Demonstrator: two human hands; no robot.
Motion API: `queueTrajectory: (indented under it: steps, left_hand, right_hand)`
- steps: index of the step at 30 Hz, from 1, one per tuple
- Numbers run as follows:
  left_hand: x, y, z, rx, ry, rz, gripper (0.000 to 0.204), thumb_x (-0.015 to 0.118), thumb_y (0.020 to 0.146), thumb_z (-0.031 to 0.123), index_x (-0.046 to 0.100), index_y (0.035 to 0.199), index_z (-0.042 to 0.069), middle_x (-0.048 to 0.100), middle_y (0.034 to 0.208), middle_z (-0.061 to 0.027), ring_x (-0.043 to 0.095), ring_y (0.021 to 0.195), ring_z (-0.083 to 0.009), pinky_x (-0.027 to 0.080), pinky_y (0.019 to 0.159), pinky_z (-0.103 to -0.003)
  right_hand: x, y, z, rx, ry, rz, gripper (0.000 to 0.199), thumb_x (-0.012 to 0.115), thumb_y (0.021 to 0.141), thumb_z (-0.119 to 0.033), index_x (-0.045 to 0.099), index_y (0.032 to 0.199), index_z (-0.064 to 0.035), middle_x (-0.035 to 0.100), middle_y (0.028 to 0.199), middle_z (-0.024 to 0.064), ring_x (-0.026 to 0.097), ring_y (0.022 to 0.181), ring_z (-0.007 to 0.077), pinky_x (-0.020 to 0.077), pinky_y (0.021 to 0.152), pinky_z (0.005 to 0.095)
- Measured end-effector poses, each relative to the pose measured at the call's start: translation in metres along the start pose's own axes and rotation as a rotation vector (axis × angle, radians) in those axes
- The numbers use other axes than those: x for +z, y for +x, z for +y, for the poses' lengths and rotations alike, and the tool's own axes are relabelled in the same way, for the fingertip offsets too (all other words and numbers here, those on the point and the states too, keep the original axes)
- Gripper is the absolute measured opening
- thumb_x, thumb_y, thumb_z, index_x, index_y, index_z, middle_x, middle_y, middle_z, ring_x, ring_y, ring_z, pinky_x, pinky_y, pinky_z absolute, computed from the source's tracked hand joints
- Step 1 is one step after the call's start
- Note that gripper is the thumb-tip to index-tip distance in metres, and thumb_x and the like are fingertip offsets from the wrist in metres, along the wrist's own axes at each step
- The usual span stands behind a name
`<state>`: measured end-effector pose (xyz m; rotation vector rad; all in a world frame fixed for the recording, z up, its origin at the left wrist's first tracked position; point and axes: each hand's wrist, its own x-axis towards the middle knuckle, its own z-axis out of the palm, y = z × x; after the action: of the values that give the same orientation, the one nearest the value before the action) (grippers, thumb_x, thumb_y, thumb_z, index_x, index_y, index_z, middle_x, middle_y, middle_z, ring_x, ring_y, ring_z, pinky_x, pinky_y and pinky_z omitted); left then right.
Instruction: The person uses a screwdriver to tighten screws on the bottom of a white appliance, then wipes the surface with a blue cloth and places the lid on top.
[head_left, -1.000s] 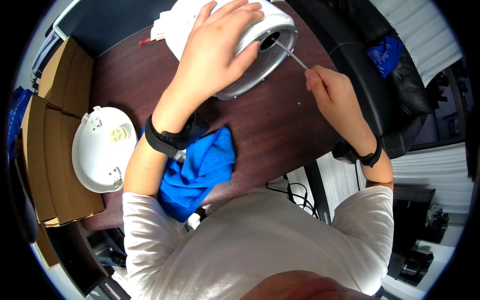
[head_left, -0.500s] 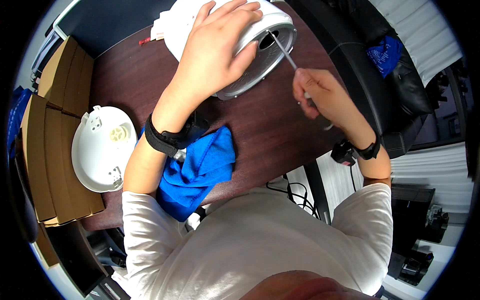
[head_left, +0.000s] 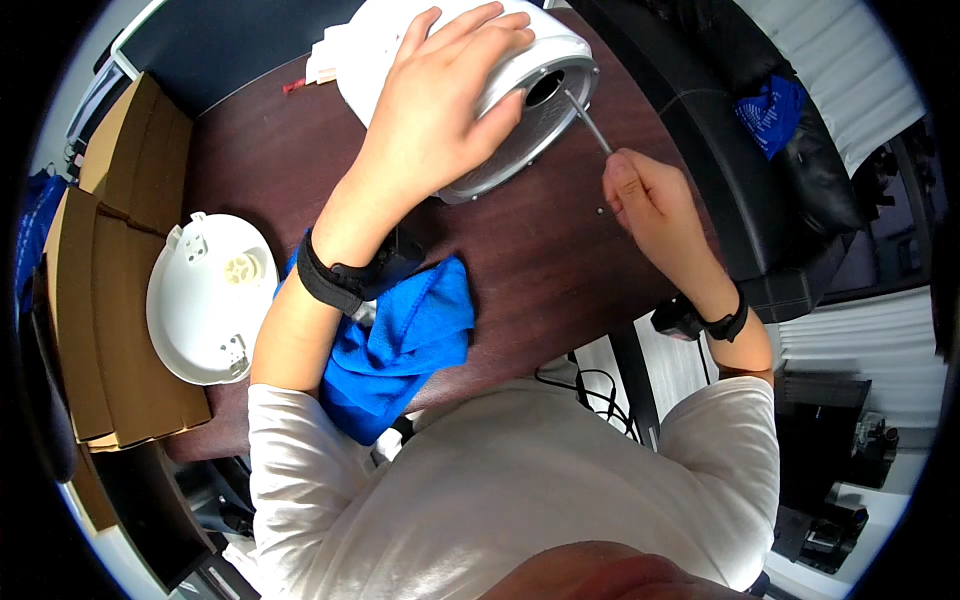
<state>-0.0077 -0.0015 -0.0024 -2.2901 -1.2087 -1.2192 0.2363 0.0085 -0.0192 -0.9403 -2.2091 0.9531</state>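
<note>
Compared with half a second ago, the tip of our slim metal tool (head_left: pixel 592 126) has moved from the upper edge of the dark round opening (head_left: pixel 544 91) to its right side, and our right hand (head_left: pixel 652 205) has drawn in its looser fingers. We now pinch the tool's near end between thumb and curled fingers; whether its tip touches anything, we cannot tell. Our left hand (head_left: pixel 430 125) lies spread over the white housing (head_left: pixel 368 60), thumb near the grey rim (head_left: pixel 492 187), resting on top rather than closing round it. We have the housing on the far part of the dark desk (head_left: pixel 545 270), its rimmed end turned towards us and to the right. We judge it bulky, stiff and smooth, so it may slide or roll under a flat palm; the rim looks the surest hold. Our tool should feel light and rigid, best gripped well back, in line with its shaft.
</note>
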Motion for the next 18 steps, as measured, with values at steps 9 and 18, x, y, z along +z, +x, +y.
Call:
queueTrajectory:
  steps: [9, 18]
  left_hand:
    - [-0.001, 0.0, 0.003, 0.013, -0.001, -0.011, 0.037, 0.063, 0.08, 0.014, 0.058, 0.116, 0.009, 0.057, 0.129, -0.0106, 0.046, 0.128, -0.0295, 0.025, 0.11, -0.053]
    - [0.0, 0.0, 0.004, 0.009, -0.005, -0.017, 0.038, 0.063, 0.08, 0.014, 0.058, 0.117, 0.008, 0.057, 0.129, -0.0106, 0.046, 0.128, -0.0296, 0.025, 0.109, -0.052]
  right_hand:
    - [-0.014, 0.011, -0.016, -0.208, -0.6, 0.181, 0.028, 0.053, 0.094, -0.019, 0.054, 0.074, 0.0006, 0.056, 0.065, 0.0168, 0.056, 0.058, 0.0357, 0.043, 0.052, 0.0413]
    - [-0.016, 0.01, -0.012, -0.212, -0.597, 0.161, 0.029, 0.054, 0.094, -0.018, 0.054, 0.072, 0.0, 0.055, 0.064, 0.0161, 0.056, 0.057, 0.035, 0.043, 0.051, 0.0408]
